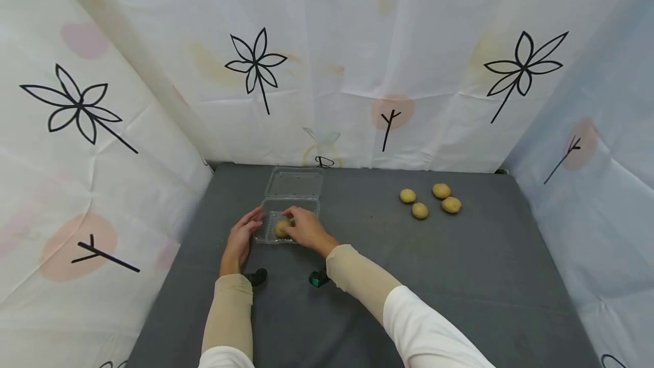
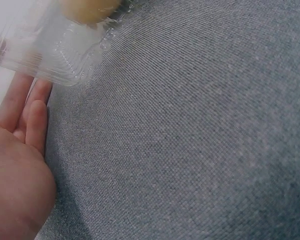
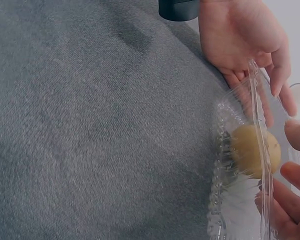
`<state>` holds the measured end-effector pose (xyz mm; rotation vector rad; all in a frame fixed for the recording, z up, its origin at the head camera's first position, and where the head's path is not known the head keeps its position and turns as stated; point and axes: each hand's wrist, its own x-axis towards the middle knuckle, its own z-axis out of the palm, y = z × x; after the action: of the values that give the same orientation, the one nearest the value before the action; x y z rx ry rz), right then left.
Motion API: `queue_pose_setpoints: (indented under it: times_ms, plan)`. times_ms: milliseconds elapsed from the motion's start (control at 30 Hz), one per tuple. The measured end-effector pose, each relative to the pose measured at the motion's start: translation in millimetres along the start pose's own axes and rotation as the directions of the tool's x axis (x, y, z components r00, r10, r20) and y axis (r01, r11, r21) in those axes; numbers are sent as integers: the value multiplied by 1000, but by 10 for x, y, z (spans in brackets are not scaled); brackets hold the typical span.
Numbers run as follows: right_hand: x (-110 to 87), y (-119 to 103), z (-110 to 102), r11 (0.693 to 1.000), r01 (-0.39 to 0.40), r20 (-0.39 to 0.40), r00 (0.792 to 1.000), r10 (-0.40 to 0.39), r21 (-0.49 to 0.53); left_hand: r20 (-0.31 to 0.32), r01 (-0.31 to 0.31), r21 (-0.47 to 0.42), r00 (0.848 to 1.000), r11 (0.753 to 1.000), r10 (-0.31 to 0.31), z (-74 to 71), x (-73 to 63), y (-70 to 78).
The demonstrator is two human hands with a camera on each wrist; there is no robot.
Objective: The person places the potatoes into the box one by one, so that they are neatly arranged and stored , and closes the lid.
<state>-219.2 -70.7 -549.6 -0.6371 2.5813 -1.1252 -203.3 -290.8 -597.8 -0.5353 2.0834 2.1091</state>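
A clear plastic clamshell box [image 1: 293,204] lies with its lid raised towards the back wall. One small yellow potato [image 3: 251,151] sits inside, near the front of the base; its lower part also shows in the left wrist view. My right hand [image 1: 305,229] reaches into the box from the right, its thumb and fingers spread loosely about the potato, with small gaps visible in the right wrist view. At the box's left side is my left hand [image 1: 241,238], palm turned inward. Its fairly straight fingers [image 2: 21,97] reach behind the clear wall.
Several more potatoes [image 1: 419,210] lie loose on the grey cloth-covered table [image 1: 368,277], right of the box. Patterned white curtains [image 1: 347,61] stand behind the table and along both sides. Dark wrist-worn devices [image 1: 318,278] sit close over the table.
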Motion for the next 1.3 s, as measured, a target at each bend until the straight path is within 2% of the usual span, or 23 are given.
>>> queue_pose_setpoints:
  times_ms: [133, 500, 733, 967, 1167, 1300]
  plan:
    - [-20, 14, -32, 1000, 13, 8, 1000, -13, 2, -10, 5, -8, 1000, 1000, -5, 2, 14, -34]
    - [-66, -41, -128, 994, 95, 23, 995, -93, -54, -7, -8, -17, 1000, 1000, 7, 4, -18, 4]
    - [-122, -27, -197, 985, 132, -18, 991, -135, -111, 5, 2, -4, 1000, 1000, -2, 7, 2, -1]
    - [-175, 79, -209, 949, 203, -72, 971, -226, -241, 25, 9, -31, 1000, 999, -8, 10, -49, 48]
    - [-213, 119, -240, 890, 253, -96, 946, -309, -378, 37, 20, -64, 999, 998, -17, 26, -116, 141]
    - [-247, 129, -259, 856, 264, -109, 933, -344, -444, 21, 29, -62, 999, 998, -28, 19, -88, 110]
